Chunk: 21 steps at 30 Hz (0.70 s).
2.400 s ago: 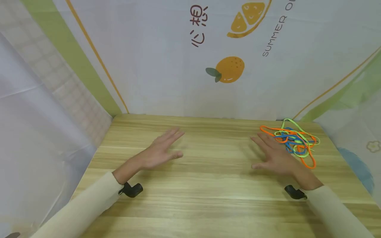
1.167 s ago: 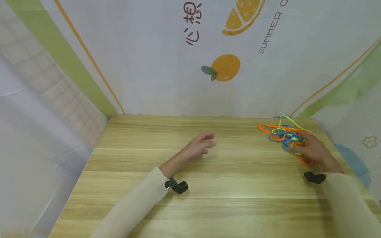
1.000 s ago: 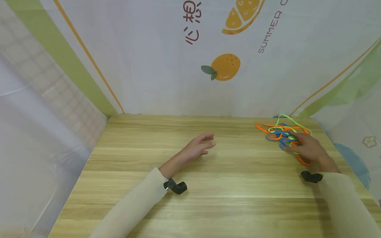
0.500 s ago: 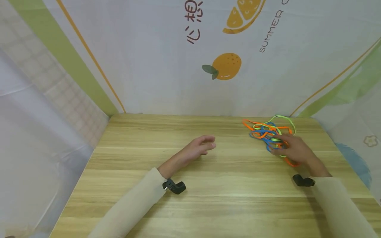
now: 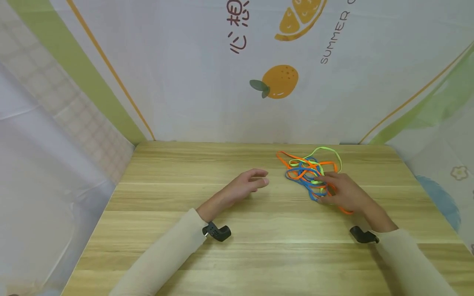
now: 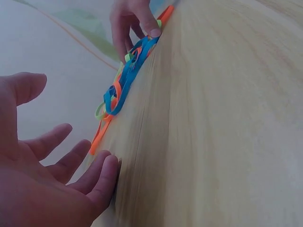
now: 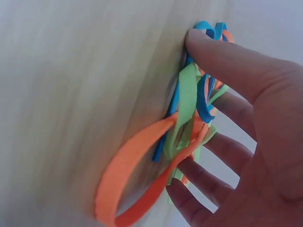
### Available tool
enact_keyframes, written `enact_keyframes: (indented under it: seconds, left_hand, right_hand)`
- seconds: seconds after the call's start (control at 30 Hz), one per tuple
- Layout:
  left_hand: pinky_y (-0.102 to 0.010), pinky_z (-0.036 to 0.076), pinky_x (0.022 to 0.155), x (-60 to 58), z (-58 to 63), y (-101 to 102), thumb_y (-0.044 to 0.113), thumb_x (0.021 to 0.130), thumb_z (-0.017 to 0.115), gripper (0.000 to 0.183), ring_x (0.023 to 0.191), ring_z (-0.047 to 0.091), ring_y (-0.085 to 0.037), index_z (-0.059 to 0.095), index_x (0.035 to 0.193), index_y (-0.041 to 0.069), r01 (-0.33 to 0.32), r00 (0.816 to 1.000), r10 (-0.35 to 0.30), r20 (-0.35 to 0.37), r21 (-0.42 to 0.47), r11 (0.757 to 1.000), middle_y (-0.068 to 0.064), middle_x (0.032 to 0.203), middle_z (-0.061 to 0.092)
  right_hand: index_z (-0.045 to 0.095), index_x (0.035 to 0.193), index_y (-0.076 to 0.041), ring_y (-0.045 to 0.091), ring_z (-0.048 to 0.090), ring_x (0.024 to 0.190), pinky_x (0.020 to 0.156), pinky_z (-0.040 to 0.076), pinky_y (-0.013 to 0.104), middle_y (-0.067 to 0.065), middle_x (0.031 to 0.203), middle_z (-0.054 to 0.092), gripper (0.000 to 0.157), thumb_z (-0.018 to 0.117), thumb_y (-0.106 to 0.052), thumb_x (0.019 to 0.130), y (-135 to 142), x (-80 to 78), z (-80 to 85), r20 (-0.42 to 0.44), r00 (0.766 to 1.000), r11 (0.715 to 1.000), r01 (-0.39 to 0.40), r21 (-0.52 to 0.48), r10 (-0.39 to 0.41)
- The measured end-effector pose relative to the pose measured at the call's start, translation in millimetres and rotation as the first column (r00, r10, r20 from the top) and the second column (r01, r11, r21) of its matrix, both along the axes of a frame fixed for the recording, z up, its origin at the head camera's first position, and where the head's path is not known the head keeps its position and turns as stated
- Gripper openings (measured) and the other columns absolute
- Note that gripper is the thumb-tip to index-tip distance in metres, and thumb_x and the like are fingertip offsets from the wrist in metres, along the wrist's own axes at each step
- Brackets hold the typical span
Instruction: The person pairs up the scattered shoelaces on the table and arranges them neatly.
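A loose tangle of flat shoelaces [image 5: 304,169] in orange, blue and lime green lies on the wooden table, right of centre. My right hand [image 5: 348,194] holds its near right side, thumb on one side and fingers on the other. In the right wrist view the thumb presses the blue lace [image 7: 205,100], and a wide loop of orange lace [image 7: 124,163] spreads out below the fingers. My left hand [image 5: 237,190] hovers left of the tangle, holding nothing. In the left wrist view its fingers [image 6: 105,177] are loosely bent and apart from the laces.
The wooden table [image 5: 259,255] meets a white printed cloth [image 5: 200,82] along its back edge. More cloth hangs at the left and right sides. A small black wrist camera [image 5: 218,232] sits at the left sleeve, another black camera [image 5: 363,235] at the right.
My right hand has reached the shoelaces at the back right and slid them left across the table. My left hand first moved inward, then stayed nearly still.
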<state>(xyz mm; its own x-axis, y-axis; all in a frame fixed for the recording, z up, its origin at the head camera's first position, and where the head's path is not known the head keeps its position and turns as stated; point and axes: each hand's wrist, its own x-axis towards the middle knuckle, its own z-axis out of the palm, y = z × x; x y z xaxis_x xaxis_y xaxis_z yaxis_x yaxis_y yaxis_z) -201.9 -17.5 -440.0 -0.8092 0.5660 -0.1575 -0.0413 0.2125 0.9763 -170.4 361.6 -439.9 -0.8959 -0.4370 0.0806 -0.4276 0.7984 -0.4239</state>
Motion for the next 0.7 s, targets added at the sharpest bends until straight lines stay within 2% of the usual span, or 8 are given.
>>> enact_keyframes:
  seconds: [0.07, 0.23, 0.37, 0.53, 0.63, 0.7]
  left_hand:
    - [-0.053, 0.046, 0.117, 0.8, 0.6, 1, 0.032, 0.112, 0.064, 0.056, 0.147, 0.054, -0.034, 0.054, 0.16, 0.006, -0.014, 1.0, 0.013, -0.021, -0.028, 1.0, -0.013, 0.162, 0.056]
    - [-0.053, 0.05, 0.113, 2.2, 0.5, 2, 0.032, 0.111, 0.068, 0.052, 0.144, 0.058, -0.032, 0.06, 0.155, 0.007, -0.055, 0.995, 0.048, -0.086, -0.076, 0.996, -0.013, 0.157, 0.06]
    - [-0.05, 0.052, 0.11, 3.2, 0.0, 2, 0.028, 0.108, 0.071, 0.046, 0.14, 0.06, -0.032, 0.066, 0.149, 0.009, -0.115, 0.98, 0.096, -0.177, -0.104, 0.988, -0.011, 0.153, 0.062]
    - [-0.049, 0.051, 0.11, 1.4, -1.5, 0, 0.02, 0.103, 0.074, 0.039, 0.133, 0.063, -0.033, 0.073, 0.14, 0.007, -0.185, 0.93, 0.117, -0.349, -0.167, 0.968, -0.01, 0.145, 0.067]
    - [-0.049, 0.05, 0.11, -0.3, -3.4, -1, 0.016, 0.1, 0.076, 0.037, 0.13, 0.064, -0.033, 0.075, 0.136, 0.005, -0.202, 0.897, 0.096, -0.432, -0.207, 0.957, -0.011, 0.141, 0.07]
    - [-0.05, 0.049, 0.111, -1.5, -5.3, -2, 0.013, 0.098, 0.078, 0.036, 0.129, 0.065, -0.034, 0.076, 0.133, 0.002, -0.195, 0.866, 0.058, -0.497, -0.227, 0.954, -0.012, 0.136, 0.072]
  right_hand:
    - [0.072, 0.14, -0.001, 0.055, 0.056, 0.126, 0.104, 0.043, 0.069, 0.026, 0.142, 0.064, 0.064, 0.094, -0.03, 0.087, -8, 2.5, -0.8, -0.01, 0.999, 1.0, -0.03, -0.001, 0.03]
    - [0.075, 0.135, -0.005, 0.043, 0.06, 0.119, 0.101, 0.045, 0.063, 0.012, 0.132, 0.07, 0.058, 0.096, -0.025, 0.085, -28, 9.4, -1.3, -0.07, 0.99, 0.992, -0.123, 0.003, 0.123]
    - [0.075, 0.138, -0.008, 0.04, 0.06, 0.119, 0.1, 0.048, 0.058, 0.009, 0.133, 0.07, 0.059, 0.096, -0.024, 0.085, -42, 16.8, 0.3, -0.068, 0.987, 0.989, -0.146, 0.021, 0.147]
    - [0.075, 0.139, -0.01, 0.039, 0.061, 0.119, 0.099, 0.052, 0.057, 0.012, 0.134, 0.07, 0.061, 0.096, -0.02, 0.083, -58, 25.7, 1.5, -0.076, 0.981, 0.984, -0.173, 0.051, 0.177]
    - [0.075, 0.139, -0.011, 0.04, 0.061, 0.122, 0.099, 0.053, 0.059, 0.014, 0.137, 0.07, 0.063, 0.098, -0.02, 0.081, -65, 29.9, 1.4, -0.085, 0.976, 0.978, -0.197, 0.068, 0.203]
    - [0.074, 0.14, -0.012, 0.04, 0.061, 0.124, 0.1, 0.053, 0.059, 0.014, 0.138, 0.069, 0.064, 0.099, -0.02, 0.081, -69, 33.0, 1.8, -0.087, 0.972, 0.974, -0.211, 0.08, 0.218]
